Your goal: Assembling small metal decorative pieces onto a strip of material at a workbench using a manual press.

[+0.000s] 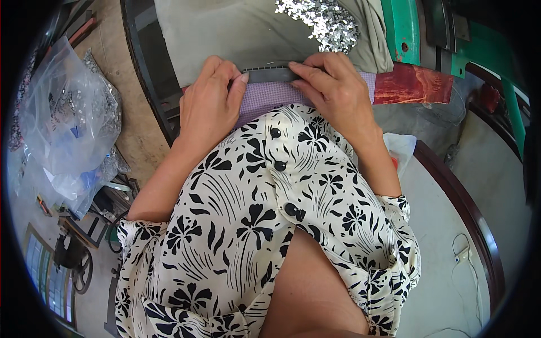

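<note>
Inwardly curled, the left hand (211, 101) and right hand (340, 93) pinch a dark strip (267, 75) by its ends.

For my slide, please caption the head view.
Left hand and right hand hold a dark grey strip between them, near small silvery pieces heaped on cloth.

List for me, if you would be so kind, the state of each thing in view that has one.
Left hand: pinching the strip's left end
Right hand: pinching its right end
Dark strip: held between both hands
Small shiny pieces: loose, heaped
Grey-green cloth: spread out, folded at right
Clear plastic bag: crumpled
White cable: loosely curved
</note>
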Motion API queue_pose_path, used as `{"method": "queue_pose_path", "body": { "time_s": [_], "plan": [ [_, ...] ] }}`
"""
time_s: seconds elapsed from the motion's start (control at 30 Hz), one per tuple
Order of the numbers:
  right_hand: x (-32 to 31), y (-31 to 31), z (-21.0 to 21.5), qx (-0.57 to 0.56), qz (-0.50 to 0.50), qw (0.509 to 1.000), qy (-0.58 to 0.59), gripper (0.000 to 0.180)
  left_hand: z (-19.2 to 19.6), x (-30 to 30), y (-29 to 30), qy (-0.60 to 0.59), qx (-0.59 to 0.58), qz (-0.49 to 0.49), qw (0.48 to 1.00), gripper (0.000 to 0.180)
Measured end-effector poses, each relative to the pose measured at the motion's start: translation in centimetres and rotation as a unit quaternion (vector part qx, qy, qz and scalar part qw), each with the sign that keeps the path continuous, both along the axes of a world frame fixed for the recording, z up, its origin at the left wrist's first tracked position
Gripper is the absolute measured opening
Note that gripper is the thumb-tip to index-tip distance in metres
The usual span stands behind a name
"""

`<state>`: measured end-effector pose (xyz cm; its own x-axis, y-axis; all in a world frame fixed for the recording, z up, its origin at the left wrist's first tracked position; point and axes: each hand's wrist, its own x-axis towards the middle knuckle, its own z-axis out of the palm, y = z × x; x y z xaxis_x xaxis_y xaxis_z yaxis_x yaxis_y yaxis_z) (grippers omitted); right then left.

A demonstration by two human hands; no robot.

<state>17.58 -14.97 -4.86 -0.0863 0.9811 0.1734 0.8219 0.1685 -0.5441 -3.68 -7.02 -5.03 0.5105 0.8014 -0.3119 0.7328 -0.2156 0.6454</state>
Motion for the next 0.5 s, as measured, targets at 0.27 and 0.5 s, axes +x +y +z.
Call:
{"method": "queue_pose_path", "body": {
  "time_s": [0.27,0.5],
  "plan": [
    [0.7,-1.4,-0.8,-0.020,-0.126,0.992,0.004,0.027,0.3,0.1,0.2,-0.001,-0.018,0.004,1.000,0.019],
    [0.6,-1.2,-1.0,-0.019,-0.144,0.989,0.016,0.025,0.3,0.1,0.3,-0.004,-0.024,0.000,1.000,0.020]
  ]
}}
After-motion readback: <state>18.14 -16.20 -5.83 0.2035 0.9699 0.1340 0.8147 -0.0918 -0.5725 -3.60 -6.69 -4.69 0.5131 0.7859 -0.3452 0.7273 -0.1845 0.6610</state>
